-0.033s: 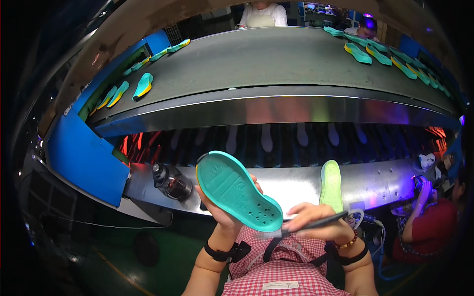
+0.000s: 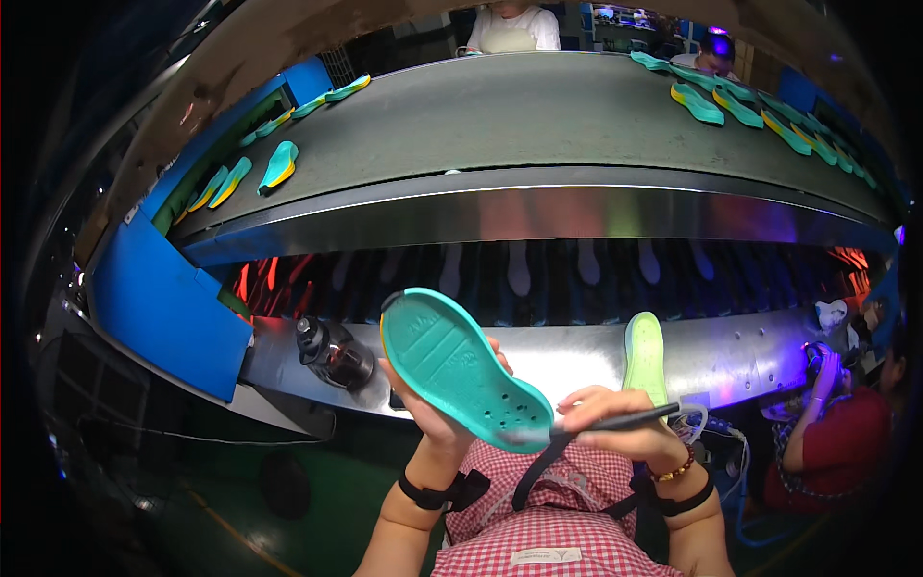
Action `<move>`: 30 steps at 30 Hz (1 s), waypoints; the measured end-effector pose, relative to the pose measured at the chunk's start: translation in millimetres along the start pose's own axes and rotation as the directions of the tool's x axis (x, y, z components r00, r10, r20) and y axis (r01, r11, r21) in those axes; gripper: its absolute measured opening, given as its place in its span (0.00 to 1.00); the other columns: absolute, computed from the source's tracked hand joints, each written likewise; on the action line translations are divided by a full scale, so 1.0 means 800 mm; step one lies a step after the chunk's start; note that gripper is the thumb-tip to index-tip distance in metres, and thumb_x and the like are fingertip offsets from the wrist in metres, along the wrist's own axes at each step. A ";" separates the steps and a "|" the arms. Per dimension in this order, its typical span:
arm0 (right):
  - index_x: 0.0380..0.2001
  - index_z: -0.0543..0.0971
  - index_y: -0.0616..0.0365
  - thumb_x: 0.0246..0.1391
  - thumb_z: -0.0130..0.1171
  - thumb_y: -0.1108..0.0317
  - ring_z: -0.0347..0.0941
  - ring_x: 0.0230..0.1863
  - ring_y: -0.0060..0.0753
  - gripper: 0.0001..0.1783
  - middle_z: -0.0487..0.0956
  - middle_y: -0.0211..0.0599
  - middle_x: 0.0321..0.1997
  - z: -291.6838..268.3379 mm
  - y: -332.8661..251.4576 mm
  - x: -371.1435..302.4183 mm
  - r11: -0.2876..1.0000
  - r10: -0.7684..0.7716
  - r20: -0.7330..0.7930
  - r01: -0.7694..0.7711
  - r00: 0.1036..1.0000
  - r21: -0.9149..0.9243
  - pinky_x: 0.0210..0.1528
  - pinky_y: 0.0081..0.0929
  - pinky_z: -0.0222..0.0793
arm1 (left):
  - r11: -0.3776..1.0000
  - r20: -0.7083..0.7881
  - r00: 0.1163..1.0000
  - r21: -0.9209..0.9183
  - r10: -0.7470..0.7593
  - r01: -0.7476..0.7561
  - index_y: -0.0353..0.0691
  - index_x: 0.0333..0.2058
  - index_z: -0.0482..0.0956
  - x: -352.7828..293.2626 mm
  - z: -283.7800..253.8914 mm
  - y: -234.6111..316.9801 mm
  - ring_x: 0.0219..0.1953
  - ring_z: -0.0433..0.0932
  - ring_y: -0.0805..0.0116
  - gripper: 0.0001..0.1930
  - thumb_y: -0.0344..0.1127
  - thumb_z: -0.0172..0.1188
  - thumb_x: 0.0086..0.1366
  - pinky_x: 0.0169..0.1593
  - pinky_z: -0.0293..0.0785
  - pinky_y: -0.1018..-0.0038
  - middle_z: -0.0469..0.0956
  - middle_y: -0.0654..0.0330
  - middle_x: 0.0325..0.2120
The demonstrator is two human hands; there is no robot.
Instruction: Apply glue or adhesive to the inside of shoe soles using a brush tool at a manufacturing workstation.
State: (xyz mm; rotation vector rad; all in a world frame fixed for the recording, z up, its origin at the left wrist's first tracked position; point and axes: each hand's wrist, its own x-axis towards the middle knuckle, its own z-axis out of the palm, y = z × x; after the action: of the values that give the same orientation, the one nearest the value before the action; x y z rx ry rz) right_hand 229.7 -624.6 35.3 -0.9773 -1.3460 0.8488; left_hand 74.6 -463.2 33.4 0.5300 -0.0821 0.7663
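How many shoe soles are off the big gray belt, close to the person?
2. A teal shoe sole is held up in the left hand; a light green shoe sole lies on the metal shelf beside the right hand. Others may be hidden.

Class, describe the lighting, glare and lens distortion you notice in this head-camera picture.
Head view: fisheye bends the conveyor belt into an arc; corners fall black; glare streaks the steel ledge; red glow shows beneath the belt; the teal sole in the left hand is evenly lit and sharp.
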 end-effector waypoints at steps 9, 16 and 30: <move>0.38 0.76 0.65 0.46 0.58 0.77 0.74 0.40 0.28 0.12 0.78 0.42 0.38 0.028 -0.025 0.007 0.955 0.249 -0.066 -0.234 0.966 0.180 0.45 0.22 0.69 | 0.975 -0.070 0.974 0.035 -0.217 0.220 0.34 0.54 0.59 -0.036 0.004 -0.027 0.46 0.70 0.53 0.32 0.56 0.35 0.62 0.49 0.68 0.59 0.68 0.47 0.47; 0.38 0.77 0.62 0.43 0.60 0.78 0.76 0.41 0.35 0.14 0.78 0.44 0.38 0.004 -0.029 0.016 0.964 -0.011 0.058 0.026 0.998 -0.264 0.43 0.26 0.71 | 0.876 -0.055 0.918 0.282 -0.392 0.391 0.33 0.52 0.61 -0.024 -0.013 -0.009 0.44 0.73 0.58 0.27 0.48 0.40 0.61 0.48 0.70 0.64 0.71 0.49 0.44; 0.38 0.76 0.62 0.43 0.58 0.79 0.74 0.44 0.40 0.15 0.77 0.44 0.41 -0.033 -0.058 0.021 0.968 0.061 0.543 0.082 0.838 -0.236 0.46 0.29 0.69 | 0.563 -0.095 0.638 0.384 -0.765 0.732 0.31 0.53 0.62 -0.022 -0.022 0.005 0.47 0.71 0.65 0.27 0.46 0.43 0.62 0.51 0.66 0.71 0.68 0.50 0.48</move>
State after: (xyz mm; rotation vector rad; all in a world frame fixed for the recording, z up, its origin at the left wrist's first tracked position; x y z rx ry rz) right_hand 254.3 -628.5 85.5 -0.9516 -1.9903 1.0131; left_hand 57.3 -463.6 15.1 0.9009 0.2270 -0.1137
